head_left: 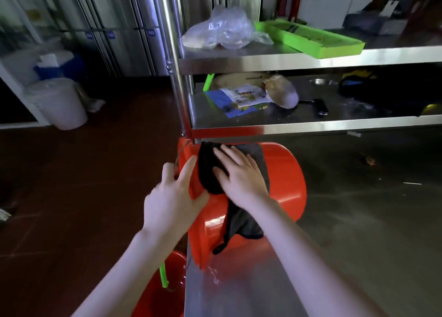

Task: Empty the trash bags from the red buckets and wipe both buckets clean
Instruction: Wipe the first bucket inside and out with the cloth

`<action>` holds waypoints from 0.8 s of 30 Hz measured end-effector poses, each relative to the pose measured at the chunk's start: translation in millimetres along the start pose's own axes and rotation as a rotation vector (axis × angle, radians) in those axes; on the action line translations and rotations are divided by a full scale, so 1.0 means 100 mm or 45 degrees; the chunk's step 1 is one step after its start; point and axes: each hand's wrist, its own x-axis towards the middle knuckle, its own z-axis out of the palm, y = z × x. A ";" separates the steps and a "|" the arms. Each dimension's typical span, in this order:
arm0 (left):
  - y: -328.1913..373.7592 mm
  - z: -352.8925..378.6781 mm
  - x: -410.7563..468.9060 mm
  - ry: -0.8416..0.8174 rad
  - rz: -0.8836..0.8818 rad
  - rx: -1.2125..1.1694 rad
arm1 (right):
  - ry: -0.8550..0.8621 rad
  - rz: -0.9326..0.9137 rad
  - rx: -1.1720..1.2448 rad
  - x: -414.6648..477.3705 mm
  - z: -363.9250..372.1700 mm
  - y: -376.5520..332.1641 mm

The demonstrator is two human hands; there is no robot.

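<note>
Steel surface [358, 221]: glossy red bucket [284, 170] lies sideways; our left hand [172, 197] grips its rim, right hand [241, 173] presses flat a dark, perhaps damp, cloth [208, 170].

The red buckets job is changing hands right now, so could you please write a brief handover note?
The left hand grips the rim of the red bucket, which lies on its side on the steel table. The right hand presses a dark cloth flat on its outer wall.
The second red bucket is on the floor beside the table.
Done: no trash bag shows on either bucket.
Left: finish this wipe; whether the floor bucket is wiped, I cannot tell.
</note>
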 end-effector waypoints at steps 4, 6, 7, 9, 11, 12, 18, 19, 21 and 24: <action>0.02 0.08 -0.11 -0.135 -0.160 -0.666 | 0.007 0.227 -0.024 0.11 -0.14 0.71; 0.05 0.12 -0.04 -0.151 -0.194 -0.796 | 0.000 0.350 -0.046 0.11 -0.20 1.01; 0.08 0.14 -0.02 -0.134 -0.196 -0.819 | 0.002 0.364 -0.035 0.10 -0.20 1.04; 0.12 0.16 0.02 -0.105 -0.230 -0.867 | 0.027 0.244 0.011 0.05 -0.14 0.88; 0.10 0.15 0.11 -0.074 -0.287 -0.882 | 0.052 -0.037 0.029 -0.07 -0.06 0.53; 0.07 0.13 0.16 -0.061 -0.303 -0.858 | 0.047 -0.191 0.028 -0.15 -0.02 0.36; -0.10 -0.10 0.37 -0.289 -0.476 -0.941 | -0.007 -0.448 -0.004 -0.16 -0.01 0.21; -0.10 -0.13 0.41 -0.319 -0.524 -0.995 | 0.000 -0.361 0.005 -0.09 -0.03 0.30; -0.12 -0.17 0.44 -0.333 -0.605 -1.040 | -0.019 -0.123 0.025 0.08 -0.09 0.57; -0.15 -0.20 0.44 -0.319 -0.650 -1.069 | -0.115 0.138 0.053 0.25 -0.20 0.94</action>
